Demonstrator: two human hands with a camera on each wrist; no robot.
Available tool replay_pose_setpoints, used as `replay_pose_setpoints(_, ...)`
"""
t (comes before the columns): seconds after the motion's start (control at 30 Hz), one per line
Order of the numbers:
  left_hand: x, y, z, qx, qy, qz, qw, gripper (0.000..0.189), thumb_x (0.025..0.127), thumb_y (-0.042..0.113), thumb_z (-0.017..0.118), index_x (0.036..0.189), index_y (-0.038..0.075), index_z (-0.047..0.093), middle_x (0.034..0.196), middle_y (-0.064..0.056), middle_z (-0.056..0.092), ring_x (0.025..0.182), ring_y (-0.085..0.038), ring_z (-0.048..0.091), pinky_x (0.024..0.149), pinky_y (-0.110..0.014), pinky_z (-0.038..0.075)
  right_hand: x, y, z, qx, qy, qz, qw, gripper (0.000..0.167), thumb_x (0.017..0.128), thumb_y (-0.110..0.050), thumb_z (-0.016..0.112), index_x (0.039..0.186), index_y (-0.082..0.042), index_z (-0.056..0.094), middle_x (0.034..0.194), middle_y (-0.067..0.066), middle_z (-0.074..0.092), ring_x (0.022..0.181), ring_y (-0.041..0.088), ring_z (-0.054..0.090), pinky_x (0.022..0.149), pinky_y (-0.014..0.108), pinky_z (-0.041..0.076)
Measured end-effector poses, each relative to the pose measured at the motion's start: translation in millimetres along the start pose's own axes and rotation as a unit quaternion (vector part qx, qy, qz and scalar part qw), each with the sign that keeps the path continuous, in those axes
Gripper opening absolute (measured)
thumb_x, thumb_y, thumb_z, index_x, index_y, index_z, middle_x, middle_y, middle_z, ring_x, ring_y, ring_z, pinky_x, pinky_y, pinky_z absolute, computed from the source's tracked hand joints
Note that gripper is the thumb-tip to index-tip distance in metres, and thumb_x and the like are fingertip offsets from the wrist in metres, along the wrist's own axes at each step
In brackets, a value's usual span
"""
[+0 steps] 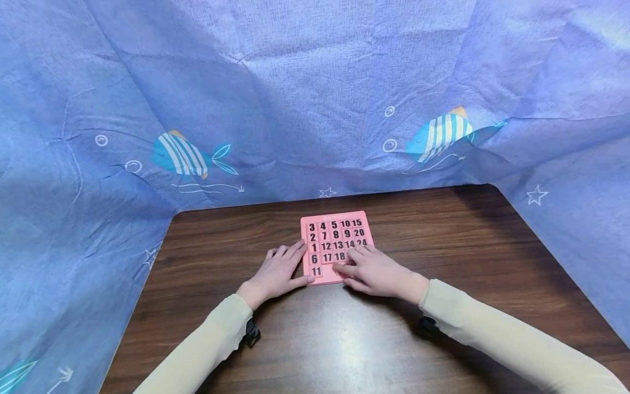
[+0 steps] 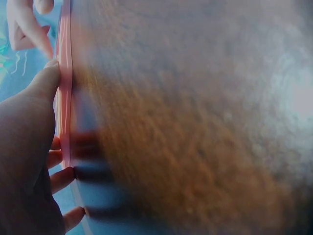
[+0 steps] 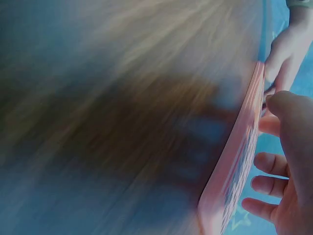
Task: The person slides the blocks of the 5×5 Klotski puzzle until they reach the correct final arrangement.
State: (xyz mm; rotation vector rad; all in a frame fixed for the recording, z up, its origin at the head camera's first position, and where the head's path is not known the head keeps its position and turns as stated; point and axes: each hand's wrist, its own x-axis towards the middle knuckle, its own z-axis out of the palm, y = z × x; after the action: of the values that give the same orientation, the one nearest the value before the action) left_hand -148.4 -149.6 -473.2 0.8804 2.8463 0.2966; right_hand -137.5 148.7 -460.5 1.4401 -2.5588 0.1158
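Observation:
A pink number slide puzzle (image 1: 326, 273) lies flat on the table, with black numerals on its square tiles. Its top rows read 3 4 5 10 15 and 2 7 8 9 20. Along the puzzle's left side rests my left hand (image 1: 276, 273), fingers spread, fingertips at the edge and thumb at the lower-left corner. My right hand (image 1: 376, 272) reaches over the lower-right part, its index fingertip at the bottom row, just right of a bare slot beside tile 11 (image 1: 316, 271). That hand hides several tiles at the lower right. The side views show the puzzle's thin pink edge (image 2: 65, 98).
The dark wood-grain table (image 1: 236, 230) has rounded back corners. Behind and beside it hangs a blue cloth (image 1: 305, 109) printed with striped fish, bubbles and stars. A small black device (image 1: 252, 332) sits on the left wrist, another (image 1: 427, 326) on the right.

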Motion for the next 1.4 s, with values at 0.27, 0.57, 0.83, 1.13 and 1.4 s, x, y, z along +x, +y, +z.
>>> replay_pose_setpoints(0.27,-0.8,-0.1,-0.1,-0.001,-0.001,0.001,1.0,0.088,0.099,0.063,0.058,0.164,0.009,0.033,0.17,-0.011,0.029,0.141,-0.034,0.044,0.109,-0.057,0.034,-12.4,7,-2,0.005,0.013,-0.008,0.9999,0.04,0.098,-0.037,0.069,0.135,-0.021,0.072,0.099,0.002,0.057,0.092,0.02,0.053,0.079,0.04,0.045)
replay_pose_setpoints(0.57,-1.3,0.9,-0.3,-0.008,-0.002,-0.001,1.0,0.087,0.1,0.062,0.058,0.164,0.008,0.033,0.17,-0.012,0.03,0.141,-0.035,0.043,0.11,-0.058,0.033,8.0,-7,4,-0.011,-0.002,-0.02,0.9997,0.045,0.1,-0.041,0.065,0.141,-0.024,0.067,0.102,0.003,0.057,0.096,0.022,0.054,0.084,0.043,0.046)
replay_pose_setpoints(0.83,-1.2,0.0,0.9,-0.006,-0.001,-0.003,1.0,0.088,0.099,0.063,0.057,0.164,0.009,0.032,0.17,-0.011,0.029,0.141,-0.034,0.043,0.109,-0.057,0.034,-11.4,3,2,0.018,-0.012,0.006,0.9997,0.042,0.1,-0.038,0.066,0.14,-0.023,0.068,0.105,0.002,0.056,0.098,0.02,0.053,0.086,0.041,0.045)
replay_pose_setpoints(1.13,-0.6,-2.3,2.2,0.001,0.004,0.0,1.0,0.089,0.099,0.064,0.057,0.164,0.009,0.032,0.17,-0.011,0.029,0.141,-0.033,0.043,0.108,-0.057,0.034,-34.7,18,-2,0.006,0.013,0.004,0.9999,0.043,0.098,-0.034,0.07,0.139,-0.022,0.07,0.098,-0.001,0.054,0.089,0.017,0.05,0.079,0.037,0.042)
replay_pose_setpoints(1.4,-0.4,-1.4,2.5,0.0,0.009,0.003,1.0,0.088,0.099,0.063,0.058,0.164,0.009,0.034,0.169,-0.011,0.031,0.14,-0.034,0.044,0.107,-0.057,0.035,-18.3,7,3,0.0,-0.001,-0.005,1.0,0.047,0.099,-0.039,0.067,0.144,-0.024,0.066,0.099,0.002,0.053,0.093,0.021,0.05,0.082,0.04,0.043)
